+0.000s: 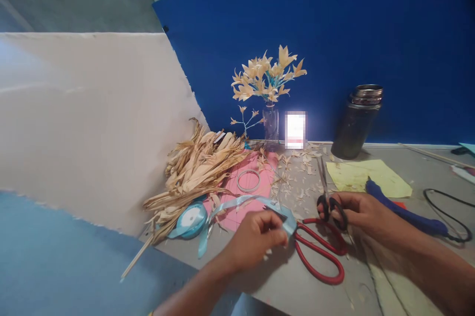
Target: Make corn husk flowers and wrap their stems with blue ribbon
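Head cam: right hand (358, 209)'s got the small black-handled scissors (324, 192) by the loops near the red scissors (296, 228), probably so the blades stay free. Left hand (258, 237)'s curled beside the red pair, can't tell if it's pinching anything. Ribbon spool (193, 219) sits left of them, likely for easy reach.

Table: grey top (280, 281) noted, its back edge met by a blue panel (345, 19).
Husks: dried bundle (196, 167) heaped along the left edge.
Ribbon: blue roll (192, 220) set near the left front corner, against the husks.
Sheet: pink sheet (233, 214) spread left of centre, partly covered by husks.
Scraps: pale bits (297, 177) scattered from centre to back edge.
Back edge: clear vase (271, 125) stood near it; dark flask (351, 130) placed farther right.
Front edge: red-handled scissors (315, 243) laid near it.
Right side: yellow paper (382, 177) laid flat, partly overlapped by a blue tool (408, 213).
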Demonstrator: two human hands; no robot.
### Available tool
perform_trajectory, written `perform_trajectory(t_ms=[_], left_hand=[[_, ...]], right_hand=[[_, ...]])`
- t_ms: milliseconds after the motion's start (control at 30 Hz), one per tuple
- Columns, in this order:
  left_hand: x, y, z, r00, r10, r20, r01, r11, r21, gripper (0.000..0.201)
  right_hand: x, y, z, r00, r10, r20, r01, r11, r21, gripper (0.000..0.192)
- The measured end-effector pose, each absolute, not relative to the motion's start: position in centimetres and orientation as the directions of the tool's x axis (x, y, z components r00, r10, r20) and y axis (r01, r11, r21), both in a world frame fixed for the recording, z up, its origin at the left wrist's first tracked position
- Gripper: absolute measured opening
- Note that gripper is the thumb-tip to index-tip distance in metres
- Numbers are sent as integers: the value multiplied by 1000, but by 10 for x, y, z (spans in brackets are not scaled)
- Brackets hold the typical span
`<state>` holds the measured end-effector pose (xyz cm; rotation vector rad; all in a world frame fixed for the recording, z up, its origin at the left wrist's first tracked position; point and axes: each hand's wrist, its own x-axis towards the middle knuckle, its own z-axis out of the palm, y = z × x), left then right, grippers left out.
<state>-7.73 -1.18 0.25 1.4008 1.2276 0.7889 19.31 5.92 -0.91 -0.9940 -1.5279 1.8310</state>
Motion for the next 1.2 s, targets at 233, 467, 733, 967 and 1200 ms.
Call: perform_trajectory(t_ms=[233,467,733,967,1200], left_hand=[[-74,44,44,232,967,-104,-133,138,981,34],[-72,67,34,185,965,-187,-224,227,948,40],[-64,87,25,76,990,-117,-184,129,974,37],[-55,88,25,136,988,-76,-278,112,954,38],[-53,80,24,119,990,-75,-324,110,940,36]], right_hand=[[187,64,-23,-445,886,-133,-56,-176,-983,41],[179,55,-21,-517,837,-180,-179,-311,-933,49],[172,59,-44,-635,761,-135,-163,-303,-939,50],[170,49,-37,-671,727,-143,-119,-296,-948,58],[165,48,-29,-634,755,-168,-107,-301,-948,53]])
